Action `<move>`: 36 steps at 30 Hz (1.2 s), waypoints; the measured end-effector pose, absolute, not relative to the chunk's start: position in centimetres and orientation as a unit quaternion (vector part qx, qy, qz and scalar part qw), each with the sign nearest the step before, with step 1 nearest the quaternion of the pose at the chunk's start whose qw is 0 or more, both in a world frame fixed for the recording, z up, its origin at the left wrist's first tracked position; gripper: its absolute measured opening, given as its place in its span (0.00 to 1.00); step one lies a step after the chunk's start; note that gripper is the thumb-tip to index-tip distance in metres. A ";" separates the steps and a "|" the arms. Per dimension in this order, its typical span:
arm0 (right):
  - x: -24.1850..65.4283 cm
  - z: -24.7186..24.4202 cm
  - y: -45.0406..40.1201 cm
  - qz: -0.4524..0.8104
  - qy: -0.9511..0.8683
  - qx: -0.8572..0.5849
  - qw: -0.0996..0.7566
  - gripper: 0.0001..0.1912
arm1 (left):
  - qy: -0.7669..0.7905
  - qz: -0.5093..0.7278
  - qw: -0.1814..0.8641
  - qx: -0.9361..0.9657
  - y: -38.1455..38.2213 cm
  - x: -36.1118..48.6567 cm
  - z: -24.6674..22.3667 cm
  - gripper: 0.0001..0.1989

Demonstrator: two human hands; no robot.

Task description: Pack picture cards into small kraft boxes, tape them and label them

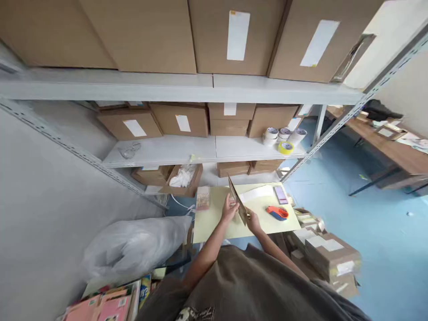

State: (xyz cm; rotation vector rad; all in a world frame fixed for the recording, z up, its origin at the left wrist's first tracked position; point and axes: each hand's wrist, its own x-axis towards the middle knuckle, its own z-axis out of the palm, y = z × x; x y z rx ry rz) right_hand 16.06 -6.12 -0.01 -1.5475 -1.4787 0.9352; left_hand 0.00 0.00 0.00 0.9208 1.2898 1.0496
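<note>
Above the pale yellow table (207, 227) a thin brown cardboard piece (236, 199) is tilted up on edge between my two hands. The fingers of my left hand (229, 209) close on its left side. My right hand (253, 221) grips its lower right edge. On the tabletop lie a pinkish booklet (203, 198) at the left, a white paper strip (257, 193), a purple-and-white card or phone (280, 195), and an orange-and-blue object (277, 212), perhaps a tape dispenser, at the right.
Metal shelves (167, 154) ahead hold cardboard boxes and tape rolls (286, 147). A large plastic bag (137, 247) bulges at the left. Stacked cartons (331, 254) stand right of the table. Pink-covered books (113, 307) lie at the lower left; a brown desk (391, 145) is far right.
</note>
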 end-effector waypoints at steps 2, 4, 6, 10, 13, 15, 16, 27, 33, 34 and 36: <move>20.4 1.1 -5.7 0.335 -0.577 -0.624 0.407 0.23 | 0.594 0.450 0.539 0.393 2.5 -1.0 1.2 0.45; 24.1 2.1 -5.4 0.319 -0.579 -0.622 0.420 0.21 | 0.643 0.436 0.491 0.394 4.8 -2.0 2.4 0.44; 26.7 3.1 -5.3 0.327 -0.586 -0.610 0.422 0.19 | 0.673 0.414 0.466 0.399 6.7 -3.1 3.2 0.41; 28.5 4.1 -5.2 0.375 -0.587 -0.581 0.420 0.20 | 0.633 0.388 0.515 0.429 7.8 -4.3 3.5 0.32; 28.3 3.7 -4.7 0.407 -0.562 -0.578 0.429 0.22 | 0.632 0.419 0.506 0.412 6.5 -4.5 3.1 0.29; 28.1 3.1 -4.1 0.434 -0.541 -0.572 0.438 0.23 | 0.647 0.446 0.471 0.400 5.1 -4.8 2.9 0.29; 27.9 2.8 -3.7 0.450 -0.530 -0.567 0.442 0.23 | 0.651 0.457 0.456 0.399 4.5 -5.0 2.8 0.28; 23.2 -2.1 -0.5 0.551 -0.373 -0.616 0.422 0.44 | 0.654 0.441 0.466 0.399 -1.0 -5.9 1.3 0.26; 22.6 -2.0 -0.2 0.620 -0.287 -0.624 0.380 0.45 | 0.653 0.412 0.435 0.463 -3.4 -6.2 1.2 0.38; 22.6 -1.8 0.0 0.624 -0.282 -0.624 0.378 0.45 | 0.644 0.412 0.438 0.472 -3.8 -6.1 1.3 0.41; 22.5 -1.3 0.6 0.623 -0.270 -0.633 0.372 0.45 | 0.628 0.408 0.444 0.492 -4.7 -6.0 1.3 0.47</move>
